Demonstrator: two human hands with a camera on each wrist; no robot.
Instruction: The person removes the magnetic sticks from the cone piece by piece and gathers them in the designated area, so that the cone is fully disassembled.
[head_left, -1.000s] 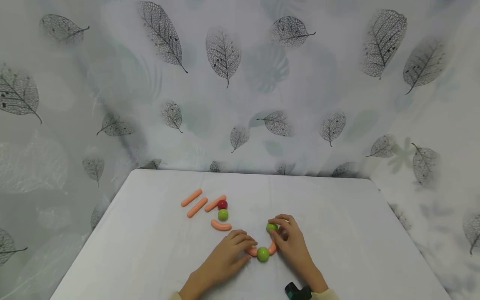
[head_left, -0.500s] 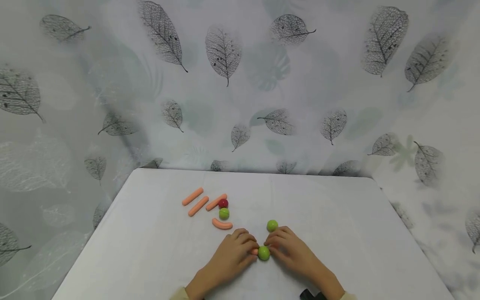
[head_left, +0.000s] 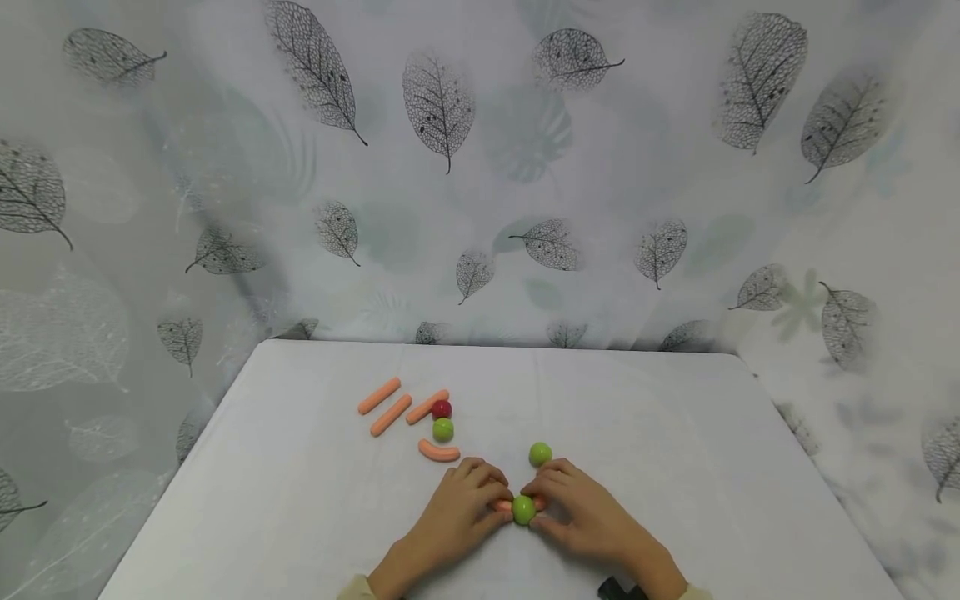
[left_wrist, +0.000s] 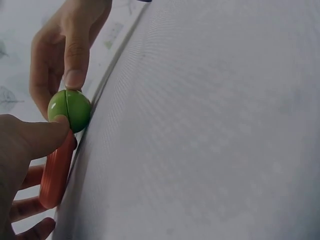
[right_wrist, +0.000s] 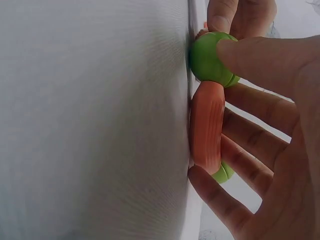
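Note:
On the white table, a glossy green ball (head_left: 524, 510) with a slit lies between two orange pieces. My left hand (head_left: 461, 512) holds the left orange stick (left_wrist: 56, 172), its thumb at the joint with the ball and its fingers behind the stick. From the other side, my right hand (head_left: 588, 517) pinches the ball with its thumb, while its other fingers lie along the right orange stick (right_wrist: 207, 127). That stick's end meets the ball. Just beyond the right hand sits a second green ball (head_left: 540, 454).
Several loose pieces lie to the upper left on the table (head_left: 675, 450): straight orange sticks (head_left: 392, 415), a curved orange piece (head_left: 438, 451), a red ball (head_left: 442, 409) and another green ball (head_left: 443, 430). A leaf-patterned curtain (head_left: 480, 208) hangs behind the table.
My right hand has left the farther green ball and come down to the nearer ball and the right stick. The left hand has shifted slightly toward that ball.

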